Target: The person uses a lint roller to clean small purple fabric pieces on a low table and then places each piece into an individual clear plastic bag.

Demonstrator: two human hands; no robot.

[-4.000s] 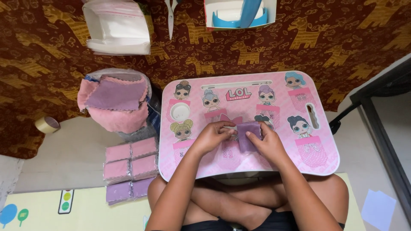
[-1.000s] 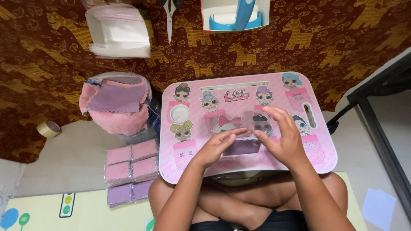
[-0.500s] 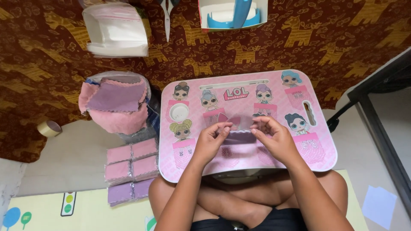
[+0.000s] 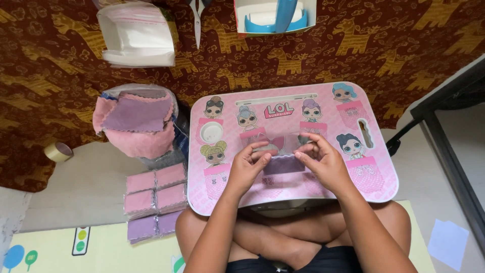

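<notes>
A small pink lap table (image 4: 353,177) printed with cartoon dolls stands over my crossed legs. On its middle lies a folded purple cloth (image 4: 284,165) inside a clear plastic sleeve (image 4: 288,145). My left hand (image 4: 249,168) pinches the sleeve's left side, fingers curled at its open end. My right hand (image 4: 323,163) pinches the right side, fingertips meeting near the sleeve's top edge. Both hands rest on the table, with the cloth between them.
Left of the table sit packed pink and purple cloths (image 4: 154,198) in rows, and a bag heaped with loose pink and purple cloths (image 4: 135,121). A tape roll (image 4: 58,151), a white bag (image 4: 137,36), scissors (image 4: 197,20) and a box (image 4: 275,15) lie on the patterned rug.
The purple cloth was folded and flattened on the table; both hands now grip the clear sleeve around it, having drawn closer together over the cloth.
</notes>
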